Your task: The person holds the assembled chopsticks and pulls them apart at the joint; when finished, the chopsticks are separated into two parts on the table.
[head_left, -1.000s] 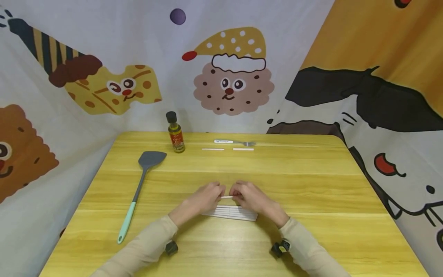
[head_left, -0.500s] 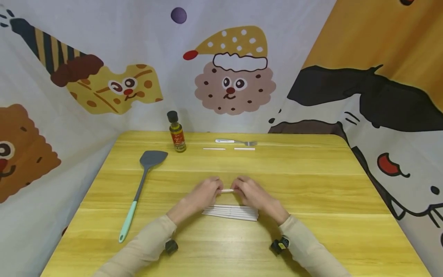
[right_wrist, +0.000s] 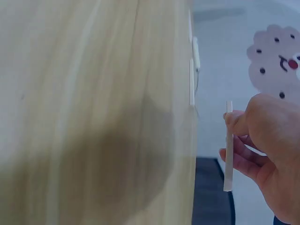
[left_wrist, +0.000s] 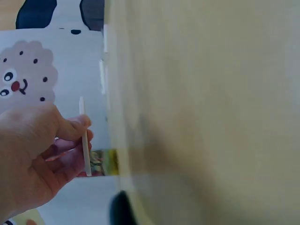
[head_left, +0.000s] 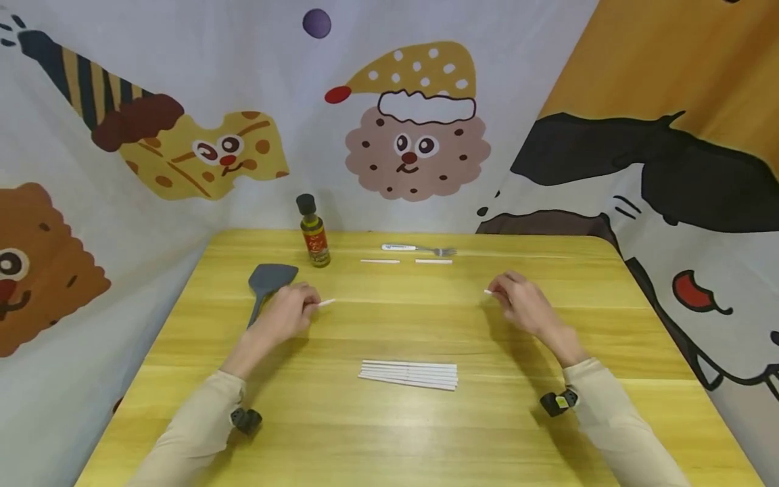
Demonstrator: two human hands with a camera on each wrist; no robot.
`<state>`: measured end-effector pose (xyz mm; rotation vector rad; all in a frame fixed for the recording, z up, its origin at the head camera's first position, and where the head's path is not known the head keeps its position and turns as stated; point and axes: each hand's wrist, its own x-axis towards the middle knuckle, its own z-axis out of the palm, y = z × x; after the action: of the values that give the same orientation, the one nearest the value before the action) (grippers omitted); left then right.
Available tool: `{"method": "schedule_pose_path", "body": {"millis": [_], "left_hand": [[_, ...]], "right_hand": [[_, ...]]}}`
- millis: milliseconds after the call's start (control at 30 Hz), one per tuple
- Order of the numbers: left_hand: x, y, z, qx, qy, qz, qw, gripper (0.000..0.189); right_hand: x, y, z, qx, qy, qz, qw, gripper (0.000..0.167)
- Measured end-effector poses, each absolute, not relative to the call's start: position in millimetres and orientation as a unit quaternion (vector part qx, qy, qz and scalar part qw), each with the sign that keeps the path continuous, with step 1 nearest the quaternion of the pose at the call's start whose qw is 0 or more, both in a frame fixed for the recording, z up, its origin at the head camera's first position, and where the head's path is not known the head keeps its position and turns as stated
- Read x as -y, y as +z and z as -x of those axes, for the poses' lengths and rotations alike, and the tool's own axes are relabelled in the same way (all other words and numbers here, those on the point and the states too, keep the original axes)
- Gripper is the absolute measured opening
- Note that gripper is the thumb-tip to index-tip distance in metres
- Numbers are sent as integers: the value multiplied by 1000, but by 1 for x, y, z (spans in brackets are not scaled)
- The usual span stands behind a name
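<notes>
My left hand [head_left: 285, 312] pinches a short white stick piece [head_left: 327, 302] between thumb and fingers, in front of the turner's grey blade. In the left wrist view, this piece [left_wrist: 86, 150] has one tapered end and stands out both above and below the thumb. On the right side of the table, my right hand [head_left: 525, 304] pinches another short white piece [head_left: 488, 292]. Its ends [right_wrist: 228, 180] look blunt in the right wrist view. Between the two forearms, several long white sticks [head_left: 409, 375] lie side by side on the wooden table [head_left: 402, 439].
Two short white pieces [head_left: 433, 261] lie end to end near the back edge, before a white-handled fork [head_left: 398, 247]. An oil bottle [head_left: 315, 240] stands upright at back left. The grey turner [head_left: 270, 276] lies at left, its handle hidden by my left arm.
Earlier both hands held one white stick together behind the row of sticks. The hands have moved wide apart and away from me, each now with a short piece.
</notes>
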<state>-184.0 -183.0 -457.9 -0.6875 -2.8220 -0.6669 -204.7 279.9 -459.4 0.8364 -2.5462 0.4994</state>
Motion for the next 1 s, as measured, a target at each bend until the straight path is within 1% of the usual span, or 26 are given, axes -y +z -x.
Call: {"method": "schedule_pose_path", "body": {"millis": [67,200,433,600,800,933,1000], "left_hand": [[180,-449,191,942,-222,242,76,5],[156,-434,209,941,-204,259,68,6],[114,-425,250,938,-195,282,43,15],[92,-426,275,942,-195,274,6,23],[75,-431,294,944,-214,248,-33,32],[72,-440,301,943,-225,243,-44,33],[71,-445,303,942,-228,242,-48,31]], "right_hand": [[-278,-454,206,910,180,-316,198,11],[-255,-446,216,901,193,-339,191,5],[-217,-431,246,902,197,-348,163,6],[-202,-428,267,911,189,-339,136,7],[-191,-435,287,925,177,-317,112,8],[-184,-445,295,930,173,-310,96,10],[-182,-451,297,931,172,-307,90,10]]}}
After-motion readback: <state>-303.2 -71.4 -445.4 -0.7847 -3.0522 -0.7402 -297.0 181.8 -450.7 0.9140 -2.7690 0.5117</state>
